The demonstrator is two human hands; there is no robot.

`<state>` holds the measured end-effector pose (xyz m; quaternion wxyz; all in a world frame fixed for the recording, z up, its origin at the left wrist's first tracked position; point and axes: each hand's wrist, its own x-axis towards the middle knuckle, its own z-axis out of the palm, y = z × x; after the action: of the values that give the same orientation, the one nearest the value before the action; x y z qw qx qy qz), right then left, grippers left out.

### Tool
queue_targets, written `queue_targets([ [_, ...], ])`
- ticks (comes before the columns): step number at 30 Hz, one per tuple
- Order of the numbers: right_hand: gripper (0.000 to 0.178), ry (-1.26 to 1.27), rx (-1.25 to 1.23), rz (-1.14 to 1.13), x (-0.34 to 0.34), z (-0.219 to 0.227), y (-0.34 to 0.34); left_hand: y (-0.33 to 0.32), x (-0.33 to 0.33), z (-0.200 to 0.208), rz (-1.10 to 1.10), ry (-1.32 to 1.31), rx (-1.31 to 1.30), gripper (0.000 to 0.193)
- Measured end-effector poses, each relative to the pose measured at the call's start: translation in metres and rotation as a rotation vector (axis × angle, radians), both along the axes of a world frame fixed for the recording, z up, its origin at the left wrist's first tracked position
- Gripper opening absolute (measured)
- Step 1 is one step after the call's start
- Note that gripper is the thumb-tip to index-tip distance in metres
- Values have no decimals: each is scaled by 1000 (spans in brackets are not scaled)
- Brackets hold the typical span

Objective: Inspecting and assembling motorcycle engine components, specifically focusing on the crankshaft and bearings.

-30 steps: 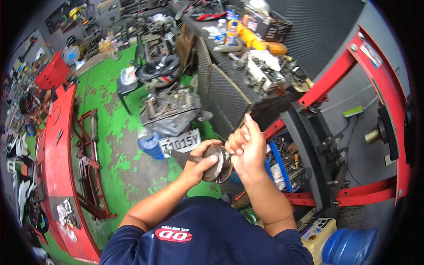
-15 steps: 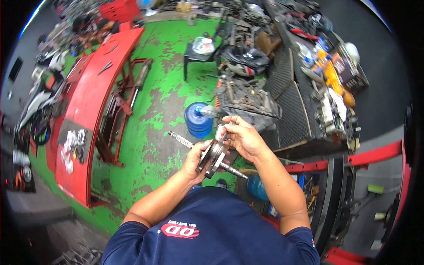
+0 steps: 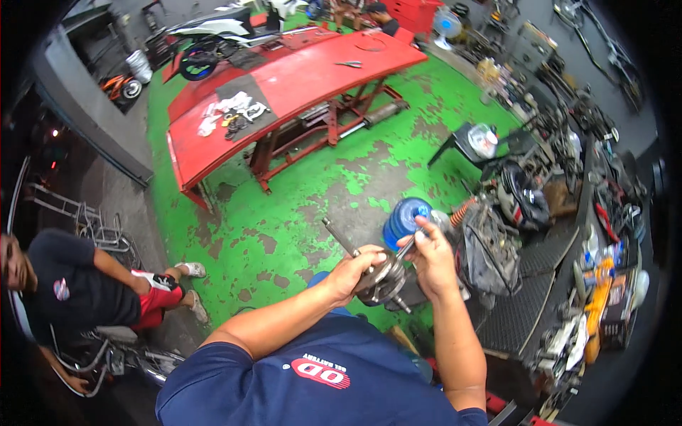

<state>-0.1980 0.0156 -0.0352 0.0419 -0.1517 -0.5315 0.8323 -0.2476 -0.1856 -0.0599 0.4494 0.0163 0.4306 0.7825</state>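
A metal crankshaft (image 3: 384, 285) with round, dark webs is held up in front of my chest. One shaft end points up and away to the left, and the other points down to the right. My left hand (image 3: 349, 275) is closed around its left side, thumb on top by the web. My right hand (image 3: 433, 261) pinches the connecting rod (image 3: 406, 248) that rises from between the webs. The fingers partly hide the rod's upper end. Below, the lower part of the webs is blurred.
A red lift table (image 3: 305, 92) bears pliers (image 3: 348, 64) and small parts on a dark mat. Just beyond my hands stands a blue water jug (image 3: 403, 224). A seated person (image 3: 85, 284) is at the left. Engine parts and a black stool (image 3: 462, 145) lie to the right.
The view has swung to the left, bringing the seated person in and shifting the lift table toward the middle. Both hands still hold the crankshaft and its rod, now turned slightly.
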Motion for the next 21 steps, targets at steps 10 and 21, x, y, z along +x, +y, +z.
queue_targets([
  [10, 44, -22, -244, 272, -99, 6, -65, -55, -80, 16, 168, 450, -171, 42],
  [21, 22, -112, -388, 405, -286, -46, -135, -163, -252, -19, 325, 572, -524, 44],
])
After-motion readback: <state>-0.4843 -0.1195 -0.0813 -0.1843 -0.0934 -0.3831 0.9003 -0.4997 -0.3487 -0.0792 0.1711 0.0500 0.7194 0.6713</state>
